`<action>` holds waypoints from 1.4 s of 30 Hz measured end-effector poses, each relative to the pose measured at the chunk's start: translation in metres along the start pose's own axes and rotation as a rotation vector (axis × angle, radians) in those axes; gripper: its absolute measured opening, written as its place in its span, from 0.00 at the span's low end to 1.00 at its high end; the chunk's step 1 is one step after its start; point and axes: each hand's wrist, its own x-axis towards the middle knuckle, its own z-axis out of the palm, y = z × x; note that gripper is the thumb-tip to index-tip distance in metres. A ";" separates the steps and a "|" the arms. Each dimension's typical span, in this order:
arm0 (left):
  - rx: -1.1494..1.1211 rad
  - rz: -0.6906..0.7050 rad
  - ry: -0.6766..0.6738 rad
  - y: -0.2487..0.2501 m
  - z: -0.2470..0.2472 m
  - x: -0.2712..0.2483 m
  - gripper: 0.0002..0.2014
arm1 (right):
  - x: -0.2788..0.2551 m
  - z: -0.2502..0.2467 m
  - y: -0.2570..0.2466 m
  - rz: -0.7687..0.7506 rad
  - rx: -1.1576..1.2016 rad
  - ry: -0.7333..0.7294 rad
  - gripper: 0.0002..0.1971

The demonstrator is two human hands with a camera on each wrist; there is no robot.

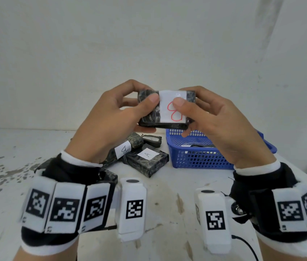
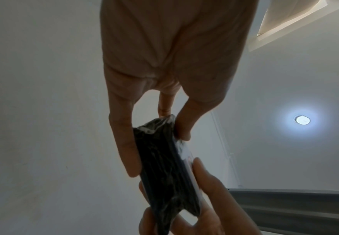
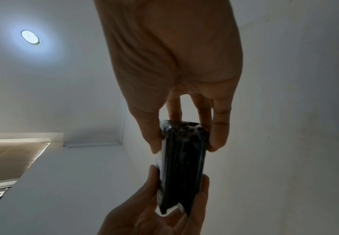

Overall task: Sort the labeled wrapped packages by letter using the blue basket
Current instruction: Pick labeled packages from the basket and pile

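Note:
Both hands hold one dark wrapped package (image 1: pixel 149 115) up in front of the wall, above the table. Its white label (image 1: pixel 173 107) bears a red letter B turned sideways. My left hand (image 1: pixel 118 113) grips the package's left end, thumb on the front. My right hand (image 1: pixel 205 117) grips the right end, thumb on the label. The same package (image 2: pixel 164 167) shows edge-on in the left wrist view and again as a package (image 3: pixel 182 167) in the right wrist view, pinched from both ends. The blue basket (image 1: pixel 201 157) stands on the table below my right hand, with something dark inside.
On the white table (image 1: pixel 17 157) lies a pile of dark wrapped packages: one labeled A (image 1: pixel 147 161), one labeled B (image 1: pixel 128 147), another behind them (image 1: pixel 152 139). The wall is close behind. The table's right edge runs just past the basket.

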 end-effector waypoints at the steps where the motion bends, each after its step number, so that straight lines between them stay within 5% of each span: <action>1: -0.002 0.001 0.000 0.000 0.000 0.000 0.04 | 0.000 0.000 0.000 -0.001 0.005 -0.002 0.19; 12: -0.009 -0.062 -0.047 0.003 0.003 0.000 0.11 | -0.003 0.001 -0.005 -0.027 0.090 -0.022 0.10; 16: -0.100 -0.030 -0.006 0.003 0.001 0.000 0.22 | 0.000 -0.002 -0.006 0.001 0.160 0.015 0.22; 20: -0.138 -0.018 -0.003 0.001 0.002 0.001 0.15 | 0.000 -0.005 -0.004 0.087 0.115 -0.007 0.29; 37: -0.019 0.023 0.000 0.000 0.004 0.001 0.08 | 0.000 0.001 -0.003 0.054 0.125 0.034 0.10; 42: -0.014 -0.013 -0.111 0.002 0.000 0.001 0.27 | 0.002 0.003 -0.004 0.060 0.187 0.104 0.04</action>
